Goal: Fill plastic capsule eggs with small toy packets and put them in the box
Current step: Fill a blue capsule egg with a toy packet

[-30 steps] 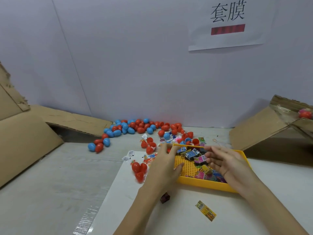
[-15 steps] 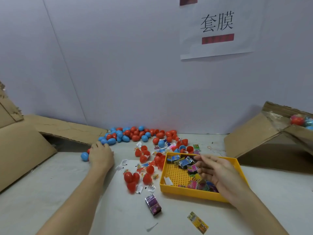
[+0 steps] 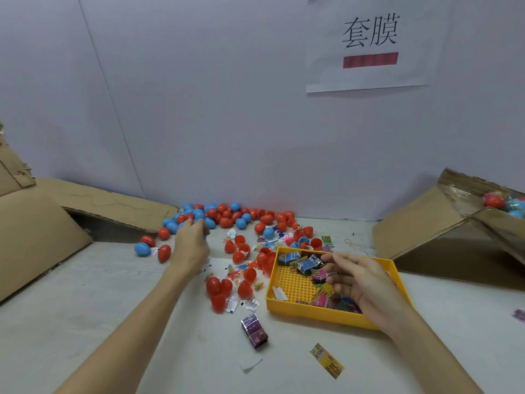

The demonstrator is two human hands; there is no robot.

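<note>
Red and blue capsule eggs [image 3: 227, 214] lie heaped along the back wall, and several open red halves [image 3: 218, 291] lie nearer to me. My left hand [image 3: 189, 245] reaches into the left end of the heap, its fingers curled over a blue egg [image 3: 204, 236] that is mostly hidden. A yellow tray [image 3: 312, 311] holds small toy packets. My right hand [image 3: 358, 280] hovers over the tray and pinches a purple packet [image 3: 318, 273]. At the far right, a cardboard box [image 3: 443, 223] holds finished eggs [image 3: 493, 201].
A loose purple packet [image 3: 254, 330] and a yellow one [image 3: 326, 361] lie on the table in front of the tray. Paper slips are scattered among the red halves. An opened cardboard box [image 3: 42, 231] lies at the left. A paper sign hangs on the wall.
My left hand left the tray's edge, reached out to the far-left eggs, then shifted right into the heap. My right hand stayed over the tray and closed on a packet.
</note>
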